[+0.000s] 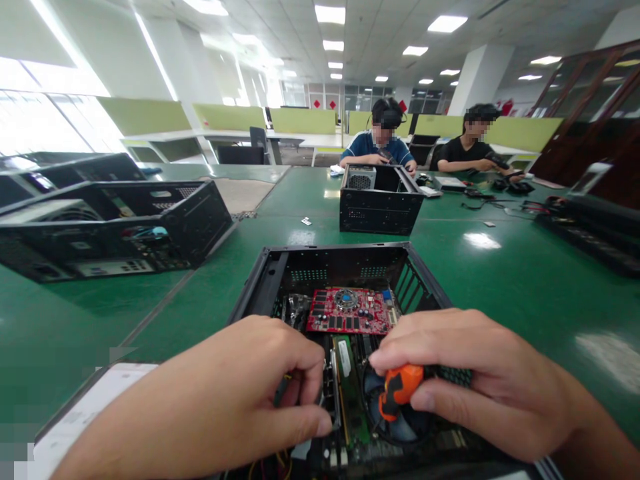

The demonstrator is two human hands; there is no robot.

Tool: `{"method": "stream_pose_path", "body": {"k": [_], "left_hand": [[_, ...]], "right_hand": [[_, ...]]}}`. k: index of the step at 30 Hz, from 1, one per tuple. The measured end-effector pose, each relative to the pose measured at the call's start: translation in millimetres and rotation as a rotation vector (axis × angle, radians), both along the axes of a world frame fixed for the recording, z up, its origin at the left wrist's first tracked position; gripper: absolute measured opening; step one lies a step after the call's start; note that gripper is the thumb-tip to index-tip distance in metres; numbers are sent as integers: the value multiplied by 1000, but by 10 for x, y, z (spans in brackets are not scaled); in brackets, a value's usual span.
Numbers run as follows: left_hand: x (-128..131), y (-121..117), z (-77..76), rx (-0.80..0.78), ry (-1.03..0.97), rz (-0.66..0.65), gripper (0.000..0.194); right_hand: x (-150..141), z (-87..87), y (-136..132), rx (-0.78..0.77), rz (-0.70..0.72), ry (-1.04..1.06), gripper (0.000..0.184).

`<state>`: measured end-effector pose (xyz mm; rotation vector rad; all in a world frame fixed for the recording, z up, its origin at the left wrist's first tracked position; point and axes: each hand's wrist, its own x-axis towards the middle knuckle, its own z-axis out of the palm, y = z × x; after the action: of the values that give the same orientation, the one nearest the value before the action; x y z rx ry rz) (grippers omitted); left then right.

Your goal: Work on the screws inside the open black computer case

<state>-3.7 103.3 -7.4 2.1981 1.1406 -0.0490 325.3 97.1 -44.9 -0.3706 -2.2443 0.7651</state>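
Note:
An open black computer case (270, 273) lies in front of me on the green table. Inside it sit a red graphics card (350, 312), a green memory stick (350, 393) and a round black cooler fan (400, 427). My right hand (480, 380) is closed around an orange and black screwdriver handle (400, 390), held over the fan. My left hand (240, 407) is curled, its thumb and fingers pinching at something small beside the memory slot; what it grips is hidden.
Another open case (115, 230) lies on its side at the left. A third case (380, 200) stands across the table, where two seated people work. Cables and a black panel (590, 233) lie at the right. A white sheet (85, 413) is near my left arm.

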Motion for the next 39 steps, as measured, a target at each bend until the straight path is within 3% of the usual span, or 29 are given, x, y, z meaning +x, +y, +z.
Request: {"method": "stream_pose_path", "body": {"k": [29, 33, 39], "left_hand": [[0, -2, -3, -2, -13, -7, 28], [-5, 1, 1, 5, -13, -10, 27], [4, 5, -5, 3, 2, -9, 28]], "right_hand": [[13, -23, 0, 16, 9, -7, 35], [-22, -53, 16, 42, 39, -35, 28], [-26, -33, -8, 31, -24, 33, 29]]}}
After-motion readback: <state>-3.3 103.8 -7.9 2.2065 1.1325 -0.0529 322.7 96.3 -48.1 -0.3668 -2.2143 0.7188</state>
